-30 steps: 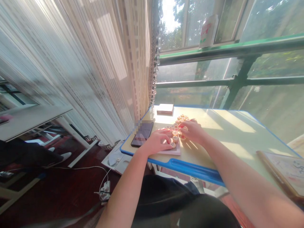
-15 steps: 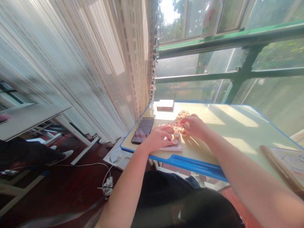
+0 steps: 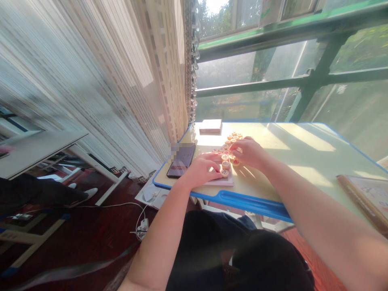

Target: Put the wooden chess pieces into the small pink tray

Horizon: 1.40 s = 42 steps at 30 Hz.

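Note:
Several round wooden game discs (image 3: 234,136) with red and dark marks lie in a cluster on a pale yellow table (image 3: 291,161). Some sit on a flat pink tray (image 3: 222,182) near the table's front edge. My left hand (image 3: 202,169) rests on the tray, its fingers curled together against a disc (image 3: 224,173). Just to its right, my right hand (image 3: 250,153) is cupped over other discs with bent fingers pressing on them. What lies under either palm is hidden.
A dark phone (image 3: 181,160) lies at the table's left front corner, and a small flat box (image 3: 210,126) lies at the back. A wooden-framed board (image 3: 362,198) sits at the right edge. String curtains hang on the left; a cable and power strip (image 3: 142,229) lie on the floor.
The view has tipped downward, so the table sits higher in the picture. Both hands stay on the discs, having shifted only slightly.

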### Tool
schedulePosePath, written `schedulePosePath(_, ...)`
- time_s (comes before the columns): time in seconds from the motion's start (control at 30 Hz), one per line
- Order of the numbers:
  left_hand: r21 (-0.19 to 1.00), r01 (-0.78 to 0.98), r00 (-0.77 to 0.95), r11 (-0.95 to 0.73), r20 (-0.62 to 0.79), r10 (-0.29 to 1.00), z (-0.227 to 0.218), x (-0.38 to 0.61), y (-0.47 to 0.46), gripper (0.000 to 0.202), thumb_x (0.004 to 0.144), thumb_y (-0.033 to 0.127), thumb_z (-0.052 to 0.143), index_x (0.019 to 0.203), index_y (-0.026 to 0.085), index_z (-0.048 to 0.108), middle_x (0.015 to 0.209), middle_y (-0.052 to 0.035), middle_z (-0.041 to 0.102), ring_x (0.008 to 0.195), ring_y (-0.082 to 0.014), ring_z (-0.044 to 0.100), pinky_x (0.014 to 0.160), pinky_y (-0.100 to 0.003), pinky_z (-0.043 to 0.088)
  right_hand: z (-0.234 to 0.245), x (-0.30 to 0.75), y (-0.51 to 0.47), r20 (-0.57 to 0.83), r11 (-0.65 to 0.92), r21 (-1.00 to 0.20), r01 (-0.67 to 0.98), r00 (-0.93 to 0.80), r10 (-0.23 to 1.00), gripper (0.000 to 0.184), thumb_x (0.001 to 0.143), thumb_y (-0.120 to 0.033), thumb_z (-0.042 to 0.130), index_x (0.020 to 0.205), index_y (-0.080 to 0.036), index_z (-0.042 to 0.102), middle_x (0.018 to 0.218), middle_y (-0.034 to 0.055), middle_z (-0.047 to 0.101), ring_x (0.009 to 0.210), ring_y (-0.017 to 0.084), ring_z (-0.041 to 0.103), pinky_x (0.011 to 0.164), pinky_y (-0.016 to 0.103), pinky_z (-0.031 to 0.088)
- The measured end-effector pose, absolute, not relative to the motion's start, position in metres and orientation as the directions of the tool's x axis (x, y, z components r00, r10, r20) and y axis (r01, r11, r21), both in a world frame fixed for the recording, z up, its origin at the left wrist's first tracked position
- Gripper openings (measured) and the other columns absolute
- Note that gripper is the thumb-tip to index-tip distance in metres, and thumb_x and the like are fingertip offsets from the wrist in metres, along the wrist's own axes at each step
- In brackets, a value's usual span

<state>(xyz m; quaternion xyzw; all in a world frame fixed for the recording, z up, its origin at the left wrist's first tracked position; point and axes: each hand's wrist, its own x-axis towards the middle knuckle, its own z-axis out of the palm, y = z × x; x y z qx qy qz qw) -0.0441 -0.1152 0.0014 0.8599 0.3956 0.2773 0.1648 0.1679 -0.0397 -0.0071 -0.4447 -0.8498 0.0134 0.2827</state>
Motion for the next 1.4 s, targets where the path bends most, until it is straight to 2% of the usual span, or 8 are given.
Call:
schedulePosePath(0.23, 0.492, 0.577, 0.553, -0.652, 0.352, 0.755, 0.001, -0.044, -0.114, 0.012, 0.076, 0.029, 0.066, 0.073, 0.020, 0.073, 0.124, -0.0061, 0.060, 0.120, -0.0226, 0.051, 0.103, -0.034, 0.039, -0.007, 0.168, -0.041, 0.467, 0.606, -0.277, 0.746, -0.447, 0.763, 0.020, 0.075, -0.020, 0.051, 0.076, -0.022, 0.070, 0.081, 0.0031, 0.071, 0.083, 0.022, 0.055, 0.083, 0.034, 0.038)
schedulePosePath(0.47, 0.453, 0.592, 0.579, -0.667, 0.336, 0.743, 0.000, -0.046, -0.114, 0.010, 0.075, 0.026, 0.065, 0.079, 0.023, 0.074, 0.128, -0.0039, 0.057, 0.126, -0.0215, 0.044, 0.110, -0.036, 0.030, -0.006, 0.168, -0.042, 0.435, 0.596, -0.257, 0.761, -0.460, 0.774, 0.022, 0.076, -0.022, 0.049, 0.078, -0.022, 0.071, 0.082, 0.0037, 0.071, 0.085, 0.022, 0.056, 0.080, 0.034, 0.039)
schedulePosePath(0.77, 0.448, 0.578, 0.598, -0.682, 0.336, 0.728, 0.003, -0.045, -0.116, 0.013, 0.078, 0.023, 0.062, 0.082, 0.025, 0.075, 0.129, -0.0015, 0.057, 0.125, -0.0214, 0.045, 0.109, -0.037, 0.031, -0.009, 0.170, -0.038, 0.491, 0.626, -0.231, 0.745, -0.466, 0.736, 0.021, 0.075, -0.021, 0.050, 0.076, -0.021, 0.071, 0.078, 0.0037, 0.071, 0.081, 0.021, 0.058, 0.082, 0.035, 0.041)
schedulePosePath(0.83, 0.449, 0.581, 0.597, -0.679, 0.332, 0.731, 0.003, -0.045, -0.116, 0.013, 0.078, 0.024, 0.062, 0.082, 0.024, 0.075, 0.129, -0.0018, 0.057, 0.125, -0.0213, 0.045, 0.109, -0.037, 0.031, -0.006, 0.169, -0.041, 0.480, 0.635, -0.251, 0.731, -0.476, 0.737, 0.021, 0.075, -0.020, 0.051, 0.076, -0.020, 0.071, 0.078, 0.0037, 0.071, 0.081, 0.021, 0.059, 0.081, 0.035, 0.042)
schedulePosePath(0.93, 0.450, 0.584, 0.591, -0.676, 0.336, 0.734, 0.003, -0.045, -0.116, 0.013, 0.077, 0.023, 0.063, 0.083, 0.025, 0.074, 0.129, -0.0014, 0.057, 0.125, -0.0208, 0.045, 0.109, -0.037, 0.030, 0.002, 0.165, -0.050, 0.461, 0.648, -0.346, 0.679, -0.478, 0.747, 0.018, 0.074, -0.022, 0.054, 0.079, -0.021, 0.071, 0.081, 0.0036, 0.071, 0.084, 0.021, 0.060, 0.081, 0.034, 0.044)
schedulePosePath(1.07, 0.443, 0.605, 0.557, -0.662, 0.359, 0.749, 0.001, -0.045, -0.117, 0.013, 0.076, 0.020, 0.061, 0.080, 0.023, 0.073, 0.129, -0.0017, 0.057, 0.126, -0.0205, 0.045, 0.110, -0.037, 0.030, 0.011, 0.161, -0.062, 0.440, 0.719, -0.416, 0.557, -0.569, 0.695, 0.021, 0.075, -0.031, 0.060, 0.091, -0.023, 0.071, 0.096, 0.0049, 0.068, 0.095, 0.022, 0.058, 0.086, 0.036, 0.044)
schedulePosePath(1.2, 0.420, 0.644, 0.530, -0.640, 0.358, 0.769, -0.001, -0.045, -0.118, 0.014, 0.074, 0.018, 0.060, 0.077, 0.022, 0.072, 0.131, -0.0019, 0.055, 0.126, -0.0212, 0.044, 0.110, -0.036, 0.030, 0.013, 0.160, -0.069, 0.397, 0.757, -0.364, 0.543, -0.645, 0.653, 0.024, 0.072, -0.034, 0.066, 0.094, -0.028, 0.071, 0.104, 0.0045, 0.065, 0.102, 0.025, 0.054, 0.089, 0.040, 0.041)
schedulePosePath(1.4, 0.419, 0.645, 0.534, -0.640, 0.352, 0.769, 0.001, -0.044, -0.119, 0.016, 0.074, 0.016, 0.058, 0.077, 0.023, 0.072, 0.130, -0.0010, 0.056, 0.125, -0.0206, 0.046, 0.109, -0.036, 0.032, 0.015, 0.158, -0.075, 0.324, 0.764, -0.274, 0.584, -0.692, 0.645, 0.006, 0.072, -0.028, 0.066, 0.074, -0.026, 0.072, 0.097, 0.0034, 0.066, 0.098, 0.025, 0.053, 0.089, 0.041, 0.038)
